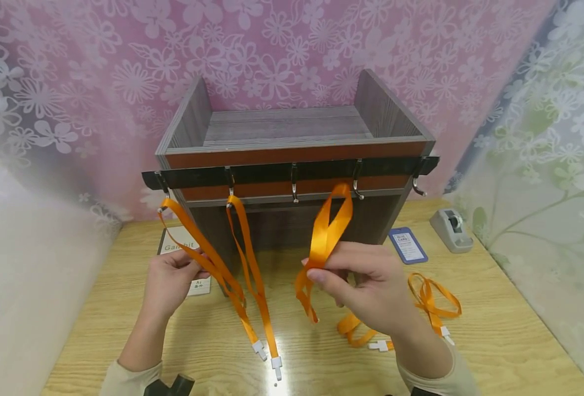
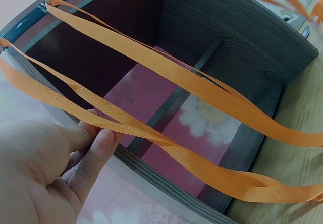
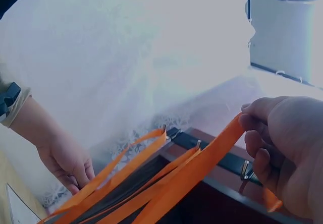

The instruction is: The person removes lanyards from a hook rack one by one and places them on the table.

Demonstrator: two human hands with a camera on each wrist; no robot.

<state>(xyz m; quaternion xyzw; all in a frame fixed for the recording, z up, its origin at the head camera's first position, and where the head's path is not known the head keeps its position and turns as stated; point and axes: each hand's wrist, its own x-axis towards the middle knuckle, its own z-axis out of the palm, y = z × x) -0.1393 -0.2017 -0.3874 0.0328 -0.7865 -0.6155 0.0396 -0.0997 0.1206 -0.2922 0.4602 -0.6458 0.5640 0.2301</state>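
My left hand point(image 1: 165, 283) pinches the strap of an orange lanyard point(image 2: 181, 158) between thumb and fingertips. That lanyard's loop hangs on the leftmost hook point(image 1: 162, 187) of a dark rail. A second orange lanyard point(image 1: 248, 242) hangs from the hook beside it; both have white clips at their lower ends. My right hand point(image 1: 371, 280) pinches another orange lanyard point(image 1: 324, 236), its loop standing up above the fingers. In the head view this loop appears between the middle hook point(image 1: 294, 184) and the fourth hook point(image 1: 357, 179); whether it touches either is unclear.
The rail point(image 1: 267, 175) runs across the front of a grey wooden shelf point(image 1: 287, 124). At right on the table lie an orange lanyard point(image 1: 435, 308), a blue card holder point(image 1: 408, 246) and a tape dispenser point(image 1: 452, 231). A booklet point(image 1: 178, 242) lies behind my left hand.
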